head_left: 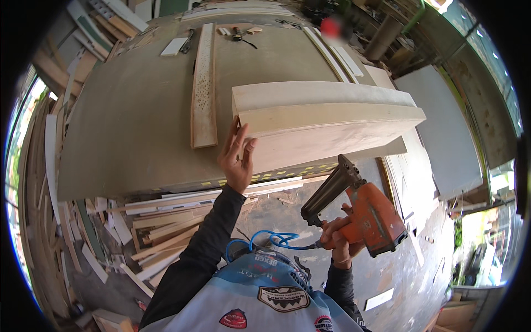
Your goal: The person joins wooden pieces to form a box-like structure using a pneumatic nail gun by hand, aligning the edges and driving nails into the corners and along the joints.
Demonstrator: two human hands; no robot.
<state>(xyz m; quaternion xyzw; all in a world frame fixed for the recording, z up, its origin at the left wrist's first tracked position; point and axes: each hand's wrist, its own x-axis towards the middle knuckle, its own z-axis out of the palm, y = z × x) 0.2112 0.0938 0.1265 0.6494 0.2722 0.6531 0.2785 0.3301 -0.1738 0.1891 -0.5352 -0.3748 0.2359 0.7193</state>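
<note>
My right hand (pixel 338 239) is wrapped round the handle of an orange pneumatic nail gun (pixel 377 216). The gun has a dark metal magazine, and a blue air hose (pixel 283 239) runs from its handle toward my body. In front of me a long pale wooden box-like piece (pixel 326 127), made of joined boards, lies along the near edge of the workbench (pixel 138 122). At its left end my left hand (pixel 238 157) rests with fingers apart and stretched out, the fingertips touching the corner. The gun's nose is just below the wooden piece, apart from it.
A narrow speckled board (pixel 204 88) lies lengthwise on the bench. Farther back are a tape measure (pixel 238 37), a dark hand tool (pixel 188 42) and a small white board (pixel 173 46). Offcut strips (pixel 171 232) are piled on the floor below; a large grey sheet (pixel 437 127) stands right.
</note>
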